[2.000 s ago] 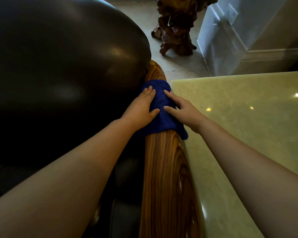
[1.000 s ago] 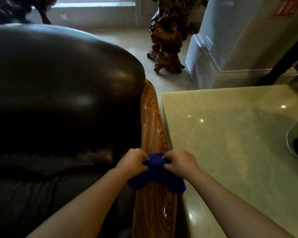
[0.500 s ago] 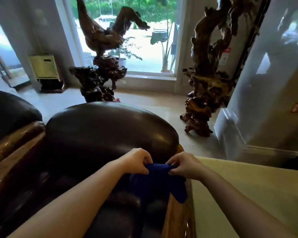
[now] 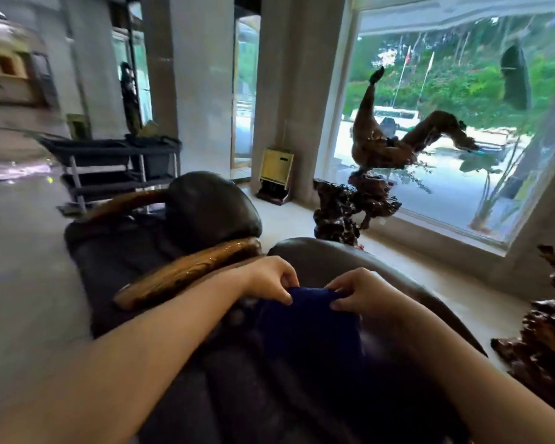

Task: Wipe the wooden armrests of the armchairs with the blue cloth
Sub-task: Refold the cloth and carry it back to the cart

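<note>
No readable text, labels, brands or numbers anywhere in frame.

Motion blur smears most of the room; the yellow box [image 4: 275, 169] by the pillar shows a dark mark on its front, too blurred to read, and the flags [image 4: 406, 64] outside the window [image 4: 430, 123] carry no legible lettering.
</note>
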A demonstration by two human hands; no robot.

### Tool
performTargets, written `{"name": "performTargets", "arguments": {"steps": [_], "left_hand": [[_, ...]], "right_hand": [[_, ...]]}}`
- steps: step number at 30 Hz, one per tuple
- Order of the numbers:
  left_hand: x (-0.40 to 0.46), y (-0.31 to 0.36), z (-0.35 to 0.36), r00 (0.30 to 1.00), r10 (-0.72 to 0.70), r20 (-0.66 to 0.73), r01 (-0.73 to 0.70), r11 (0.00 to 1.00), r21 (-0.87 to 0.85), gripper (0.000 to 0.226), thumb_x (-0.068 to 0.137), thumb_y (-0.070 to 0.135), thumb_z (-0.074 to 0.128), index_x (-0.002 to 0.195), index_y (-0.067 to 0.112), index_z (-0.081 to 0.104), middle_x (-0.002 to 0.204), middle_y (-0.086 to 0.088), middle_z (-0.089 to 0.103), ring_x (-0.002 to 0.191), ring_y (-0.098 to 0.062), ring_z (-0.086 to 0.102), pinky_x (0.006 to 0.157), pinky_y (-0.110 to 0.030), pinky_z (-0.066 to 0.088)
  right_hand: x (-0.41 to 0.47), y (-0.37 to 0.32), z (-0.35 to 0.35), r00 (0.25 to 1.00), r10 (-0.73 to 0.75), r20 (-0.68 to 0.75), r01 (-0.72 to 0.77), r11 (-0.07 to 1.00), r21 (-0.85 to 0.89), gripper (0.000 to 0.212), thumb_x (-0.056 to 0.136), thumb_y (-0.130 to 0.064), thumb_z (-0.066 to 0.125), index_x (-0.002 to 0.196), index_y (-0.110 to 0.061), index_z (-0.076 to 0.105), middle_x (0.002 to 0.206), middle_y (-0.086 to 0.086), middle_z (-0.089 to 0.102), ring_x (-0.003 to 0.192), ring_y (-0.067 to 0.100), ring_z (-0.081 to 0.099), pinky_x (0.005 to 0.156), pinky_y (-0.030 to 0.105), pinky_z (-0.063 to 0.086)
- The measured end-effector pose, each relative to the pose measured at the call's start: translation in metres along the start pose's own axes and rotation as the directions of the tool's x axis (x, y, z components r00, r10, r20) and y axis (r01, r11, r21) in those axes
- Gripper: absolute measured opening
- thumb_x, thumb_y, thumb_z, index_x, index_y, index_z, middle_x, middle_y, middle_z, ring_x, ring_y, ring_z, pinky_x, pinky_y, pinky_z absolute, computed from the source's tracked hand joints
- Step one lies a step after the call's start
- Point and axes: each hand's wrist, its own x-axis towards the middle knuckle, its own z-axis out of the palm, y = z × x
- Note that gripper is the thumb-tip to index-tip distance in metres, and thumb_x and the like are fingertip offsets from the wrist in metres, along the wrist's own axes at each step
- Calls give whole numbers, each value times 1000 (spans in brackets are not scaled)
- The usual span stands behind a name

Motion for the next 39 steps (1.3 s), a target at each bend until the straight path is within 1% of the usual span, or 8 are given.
{"name": "performTargets", "arguments": {"steps": [6,10,17,22,28,31,35,39], "left_hand": [[-113,-108,-96,986,-131,-101,129,991,-33,23,71,15,71,93,21,69,96,0,70,92,-14,64,86,-31,52],[-196,-188,-150,952,-252,-175,237,966,-104,22,72,8,70,93,15,68,90,-3,70,83,-14,66,74,-25,54],[-291,-294,-220,879,-427,-214,401,903,-153,24,78,8,65,101,13,65,98,-5,69,89,-14,66,78,-27,55],[-313,-366,-255,836,-505,-217,468,861,-199,27,82,8,61,109,9,61,106,-9,67,96,-18,65,85,-32,55],[-306,-464,-317,790,-549,-274,497,834,-240,27,82,9,62,109,10,62,105,-8,68,94,-17,66,86,-34,55],[-298,-520,-369,751,-570,-333,515,822,-245,27,81,12,63,108,14,63,98,1,68,88,-10,65,79,-25,56],[-296,-591,-436,698,-597,-394,534,802,-269,25,79,14,65,104,19,65,91,7,68,84,-6,66,65,-15,53],[-306,-670,-496,652,-627,-425,547,778,-309,22,79,16,65,98,26,64,93,8,68,84,-5,66,61,-12,51]], "right_hand": [[78,-149,54,976,-203,74,206,978,-41,31,72,-16,73,102,-22,71,80,-9,68,74,3,62,71,16,45],[124,-260,107,934,-329,143,334,943,-11,31,72,-17,72,103,-21,71,92,4,74,85,15,66,85,31,50],[202,-397,188,864,-439,246,429,898,98,29,74,-14,72,101,-24,71,96,2,73,88,14,67,84,28,52],[273,-460,230,812,-493,313,485,868,107,30,73,-15,71,101,-26,71,97,1,73,88,13,66,85,30,52],[389,-530,263,724,-578,377,596,799,79,32,75,-17,71,105,-24,69,94,-2,70,86,12,65,83,28,50],[463,-580,270,666,-642,380,677,734,51,33,77,-19,70,110,-22,67,100,0,69,90,13,62,80,24,46],[550,-651,278,591,-701,400,746,664,61,34,79,-19,68,113,-19,64,103,-2,66,91,10,60,85,26,48],[628,-724,305,521,-737,431,782,614,104,32,82,-18,65,114,-18,63,101,-5,65,81,-2,57,75,14,42]]}}
